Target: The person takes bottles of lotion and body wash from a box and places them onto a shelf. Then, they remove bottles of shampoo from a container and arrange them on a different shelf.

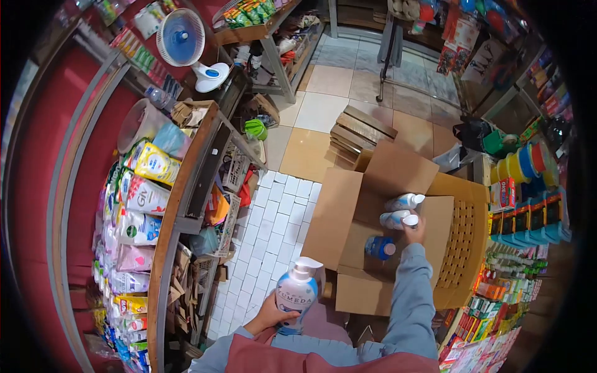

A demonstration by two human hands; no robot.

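My left hand [268, 316] is wrapped around a white pump bottle [295, 297] with a "YUMEDA" label, held upright close to my body. Inside an open cardboard box [334, 208], my right hand [415, 232] has its fingers closed at the pump top of a similar white bottle [393, 219]; part of the grip is hidden. Just beyond it lies another white pump bottle [401, 202]. A blue bottle [377, 247] sits nearer to me in the box, apart from my hand.
A woven yellow-brown crate [459, 242] stands right of the box. Folded cardboard [357, 133] lies behind it. A wooden-edged shelf [166, 248] with packaged goods runs along the left, with a fan [181, 37] above. Small boxed goods [485, 320] fill the right side.
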